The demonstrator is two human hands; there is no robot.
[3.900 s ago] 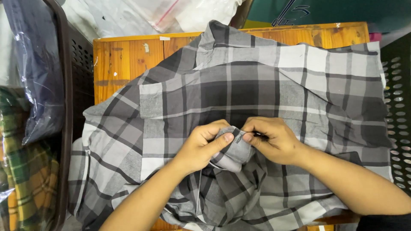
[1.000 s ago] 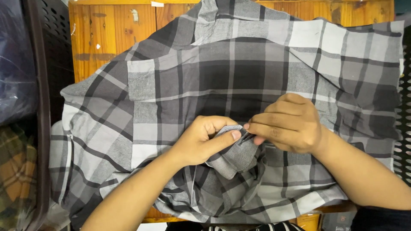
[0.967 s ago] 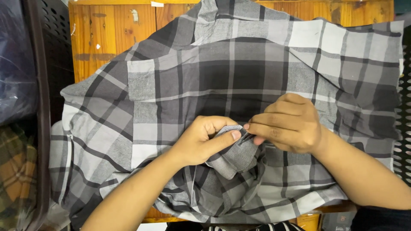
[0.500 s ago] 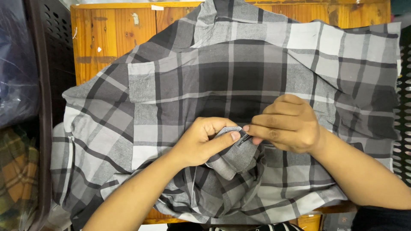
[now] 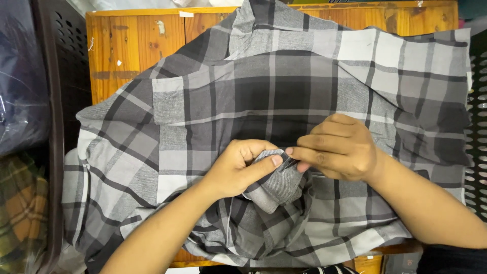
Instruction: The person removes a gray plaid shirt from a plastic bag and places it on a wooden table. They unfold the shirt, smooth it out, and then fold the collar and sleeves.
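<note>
Item: grey plaid shirt (image 5: 284,96), checked in dark grey, pale grey and white; lies spread across the wooden worktop (image 5: 127,50), covering most of it, with its edges hanging past the near side; a patch pocket shows on the shirt's left half as seen from above; cloth bunched and creased near the middle and the near edge.

Left hand (image 5: 238,170): closed on a small folded grey flap (image 5: 276,182) of the shirt; thumb pressed along the top of the flap, fingers curled beneath it.

Right hand (image 5: 337,149): closed, fingertips pinching the same flap at its upper edge; thumb and forefinger meet the left thumb tip, so the two hands touch at the fold; what lies between the fingertips is too small to tell.

Position: both hands rest on the shirt slightly below its centre; forearms enter from the near edge, left and right.

Surroundings: dark perforated plastic basket (image 5: 61,76) just beside the worktop on the left, holding a bundle in clear plastic wrap (image 5: 20,86); a green and orange plaid cloth (image 5: 20,213) below it; another dark perforated basket (image 5: 477,127) at the right edge.
</note>
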